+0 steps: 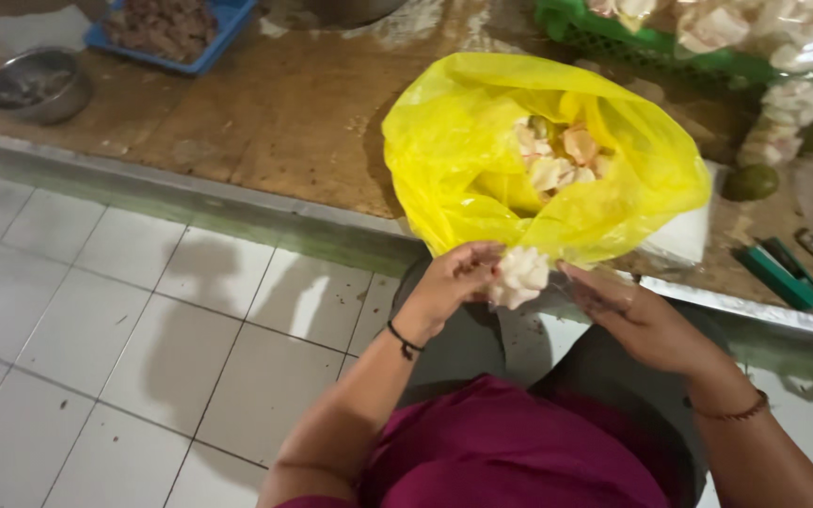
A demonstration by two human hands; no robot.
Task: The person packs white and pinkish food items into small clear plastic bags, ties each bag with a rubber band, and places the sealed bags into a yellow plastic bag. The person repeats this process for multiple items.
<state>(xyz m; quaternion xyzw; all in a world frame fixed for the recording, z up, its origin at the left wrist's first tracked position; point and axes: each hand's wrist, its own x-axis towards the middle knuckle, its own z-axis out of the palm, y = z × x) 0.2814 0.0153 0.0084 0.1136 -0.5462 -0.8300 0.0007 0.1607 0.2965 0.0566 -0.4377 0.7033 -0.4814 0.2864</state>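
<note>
Metal bowl [35,85]: far left on the brown counter [284,113], well apart from both hands.
Blue tray [201,38]: beside the bowl, holding dark pieces.
Left hand [454,282]: fingers curled shut around the left side of the pale lump [519,277].
Pale lump: held between both hands, just below the bag's mouth, above the lap; roughly round, no clear long axis.
Yellow bag [482,160]: open on the counter edge, similar pale pieces [557,155] inside.
Right hand [637,315]: fingers extended and loosely open, tips touching the lump's right side.
Nearer hand: the left has the firmer hold.
Green crate [595,33]: behind the bag.
</note>
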